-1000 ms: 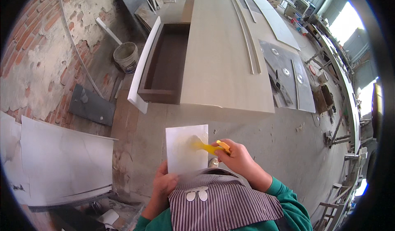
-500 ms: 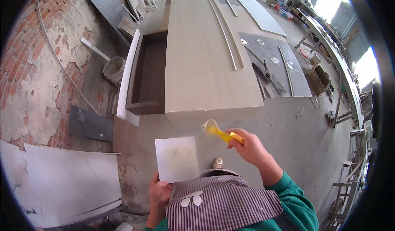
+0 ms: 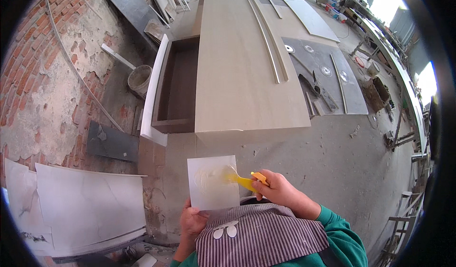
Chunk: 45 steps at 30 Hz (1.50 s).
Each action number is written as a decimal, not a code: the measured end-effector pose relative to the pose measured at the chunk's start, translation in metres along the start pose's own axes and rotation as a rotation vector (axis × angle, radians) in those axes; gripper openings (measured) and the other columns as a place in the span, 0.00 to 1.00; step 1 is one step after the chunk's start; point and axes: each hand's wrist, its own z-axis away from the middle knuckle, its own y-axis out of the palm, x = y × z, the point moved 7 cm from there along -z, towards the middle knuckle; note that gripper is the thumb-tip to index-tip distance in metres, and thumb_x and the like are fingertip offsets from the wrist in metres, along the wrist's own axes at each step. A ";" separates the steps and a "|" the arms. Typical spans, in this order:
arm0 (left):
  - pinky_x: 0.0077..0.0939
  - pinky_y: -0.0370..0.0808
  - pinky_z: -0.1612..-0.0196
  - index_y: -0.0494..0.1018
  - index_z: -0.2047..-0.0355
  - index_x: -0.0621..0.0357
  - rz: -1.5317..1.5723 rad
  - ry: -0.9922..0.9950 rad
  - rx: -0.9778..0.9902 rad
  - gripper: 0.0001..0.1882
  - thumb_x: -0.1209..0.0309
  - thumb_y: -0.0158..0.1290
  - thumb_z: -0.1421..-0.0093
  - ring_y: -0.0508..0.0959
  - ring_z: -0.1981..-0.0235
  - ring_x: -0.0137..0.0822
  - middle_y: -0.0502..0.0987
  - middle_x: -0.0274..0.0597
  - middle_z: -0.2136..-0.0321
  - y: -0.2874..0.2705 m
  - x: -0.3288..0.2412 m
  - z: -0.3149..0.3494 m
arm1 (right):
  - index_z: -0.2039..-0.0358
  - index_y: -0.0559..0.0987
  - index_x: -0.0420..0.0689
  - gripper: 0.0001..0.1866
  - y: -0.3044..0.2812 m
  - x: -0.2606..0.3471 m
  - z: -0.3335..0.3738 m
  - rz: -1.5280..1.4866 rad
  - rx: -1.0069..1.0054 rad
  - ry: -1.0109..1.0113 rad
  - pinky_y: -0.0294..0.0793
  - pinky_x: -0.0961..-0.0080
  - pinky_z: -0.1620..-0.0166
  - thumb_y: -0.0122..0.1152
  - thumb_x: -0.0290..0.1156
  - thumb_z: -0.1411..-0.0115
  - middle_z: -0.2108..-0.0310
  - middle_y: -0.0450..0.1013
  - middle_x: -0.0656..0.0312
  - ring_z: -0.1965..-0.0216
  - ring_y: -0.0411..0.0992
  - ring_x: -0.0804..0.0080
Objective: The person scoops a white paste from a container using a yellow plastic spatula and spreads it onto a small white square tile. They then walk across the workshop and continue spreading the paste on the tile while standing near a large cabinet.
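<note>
My left hand (image 3: 194, 218) grips the lower left edge of a white square board (image 3: 204, 200), thumb on its face. A smear of pale, wet-looking paste (image 3: 205, 179) lies on the board's upper half. Closed around a yellow-handled putty knife (image 3: 245, 183), my right hand (image 3: 278, 189) holds its blade end against the board's right side, at the paste. The blade itself is hard to make out. A small orange piece (image 3: 259, 177) sticks up by the right thumb; I cannot tell whether it belongs to the knife.
Ahead stands a long beige worktop (image 3: 247, 91) with thin metal strips (image 3: 270, 53) on it. A brown drawer (image 3: 176, 84) with a white front juts out on its left. A bucket (image 3: 140, 79) sits by the brick wall; white sheets (image 3: 90, 198) lean at lower left.
My right hand has come down and left, bringing the putty knife from the air beside the board onto it. The paste is now spread in ridges. The view has shifted slightly.
</note>
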 end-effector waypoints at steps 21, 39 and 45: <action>0.44 0.71 0.41 0.68 0.43 0.62 0.044 0.099 0.037 0.31 0.80 0.46 0.51 0.75 0.45 0.47 0.74 0.50 0.46 0.010 -0.007 -0.004 | 0.60 0.75 0.37 0.13 -0.019 -0.007 0.010 -0.117 0.013 0.117 0.72 0.80 0.70 0.52 0.35 0.31 0.75 0.76 0.62 0.76 0.73 0.79; 0.57 0.75 0.46 0.65 0.39 0.60 -0.310 0.157 0.118 0.34 0.78 0.48 0.51 0.76 0.46 0.55 0.72 0.54 0.44 0.020 -0.004 -0.003 | 0.64 0.77 0.36 0.13 -0.015 -0.022 -0.004 0.239 0.033 0.239 0.72 0.75 0.72 0.55 0.35 0.34 0.80 0.73 0.60 0.79 0.73 0.75; 0.56 0.77 0.47 0.63 0.38 0.60 -0.150 0.143 0.013 0.34 0.76 0.47 0.49 0.76 0.47 0.56 0.71 0.56 0.44 0.009 -0.005 -0.005 | 0.62 0.75 0.36 0.11 -0.051 -0.029 -0.003 0.013 -0.188 0.127 0.75 0.73 0.71 0.56 0.33 0.34 0.74 0.78 0.54 0.75 0.78 0.66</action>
